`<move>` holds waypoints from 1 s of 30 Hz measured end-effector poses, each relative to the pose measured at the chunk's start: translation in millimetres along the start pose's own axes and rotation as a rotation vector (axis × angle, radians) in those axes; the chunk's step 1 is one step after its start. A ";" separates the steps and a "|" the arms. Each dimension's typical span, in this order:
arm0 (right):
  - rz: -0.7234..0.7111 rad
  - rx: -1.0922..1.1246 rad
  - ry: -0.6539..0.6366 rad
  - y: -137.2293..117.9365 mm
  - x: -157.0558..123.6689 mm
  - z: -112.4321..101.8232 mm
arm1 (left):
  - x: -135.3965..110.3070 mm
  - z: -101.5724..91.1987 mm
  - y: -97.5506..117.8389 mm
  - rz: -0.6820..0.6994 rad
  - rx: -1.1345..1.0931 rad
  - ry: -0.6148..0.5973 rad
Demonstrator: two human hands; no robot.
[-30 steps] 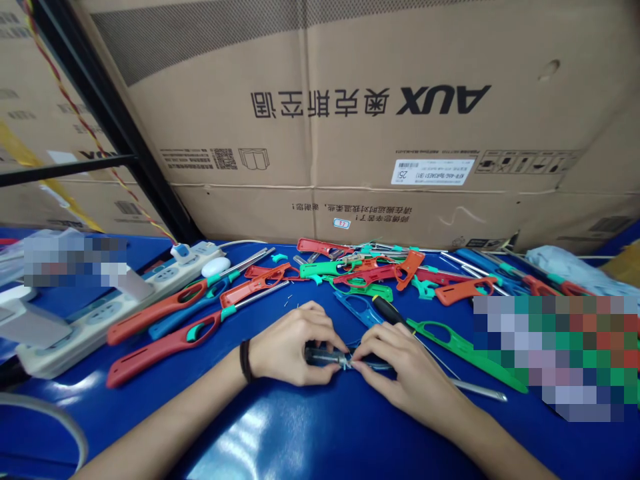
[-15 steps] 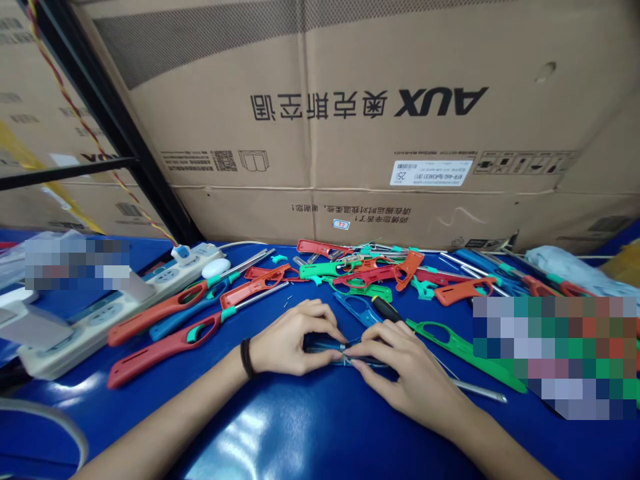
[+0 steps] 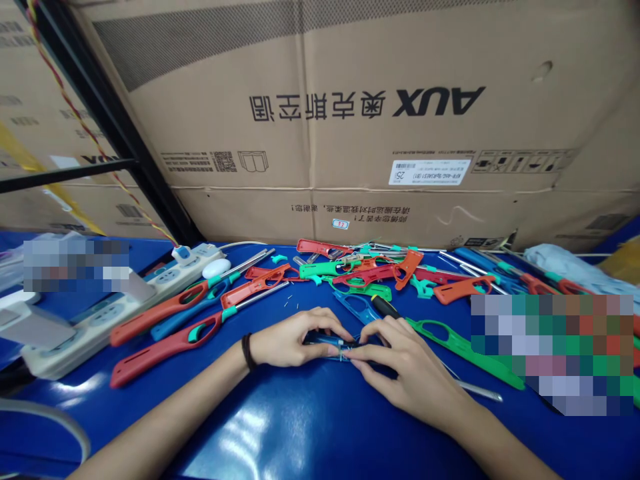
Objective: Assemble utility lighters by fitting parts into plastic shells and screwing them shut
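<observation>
My left hand point(image 3: 303, 337), with a dark band at the wrist, is closed around a blue long-reach lighter body point(image 3: 323, 339) low over the table. My right hand point(image 3: 395, 353) pinches at its right part, the thumb and fingertips meeting at a small clear piece point(image 3: 344, 352) between both hands. Much of the lighter body is hidden by my fingers. A metal tube point(image 3: 483, 390) sticks out past my right hand; whether it joins the lighter cannot be made out. Just beyond lie a blue lighter shell point(image 3: 356, 307), a black-and-yellow screwdriver handle point(image 3: 384, 307) and a green lighter shell point(image 3: 470, 353).
Red lighters point(image 3: 167, 350) lie at left by a white power strip point(image 3: 107, 313). Several red, orange and green shells point(image 3: 375, 275) with turquoise triggers are heaped at the back, before a large cardboard box point(image 3: 320, 153). Tiny pins point(image 3: 289, 300) lie beyond my left hand.
My left hand has shifted slightly down, its thumb now pressing closer to the clear piece. My right fingers have drawn in a little over the lighter body.
</observation>
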State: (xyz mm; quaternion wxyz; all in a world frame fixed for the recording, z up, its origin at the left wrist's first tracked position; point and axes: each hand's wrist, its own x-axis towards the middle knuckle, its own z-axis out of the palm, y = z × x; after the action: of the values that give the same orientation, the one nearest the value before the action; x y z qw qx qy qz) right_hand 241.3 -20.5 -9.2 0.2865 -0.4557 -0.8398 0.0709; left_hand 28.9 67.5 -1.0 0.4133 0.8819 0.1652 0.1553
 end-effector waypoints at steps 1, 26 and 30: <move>0.002 0.005 0.043 0.2 0.6 -0.8 | 0.1 0.0 -0.3 -0.006 0.013 -0.002; 0.283 -0.157 -0.156 28.2 -4.3 -38.7 | 1.2 6.2 -8.7 -0.030 -0.097 0.174; 0.280 -0.255 -0.164 27.7 0.6 -34.0 | 0.5 12.1 0.7 0.069 -0.010 0.186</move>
State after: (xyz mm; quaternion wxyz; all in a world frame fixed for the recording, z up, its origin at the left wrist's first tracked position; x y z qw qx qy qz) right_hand 279.7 -8.9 8.6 0.1445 -0.5933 -0.7909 0.0402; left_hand 34.5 59.1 -7.8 0.3947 0.8669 0.1714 0.2515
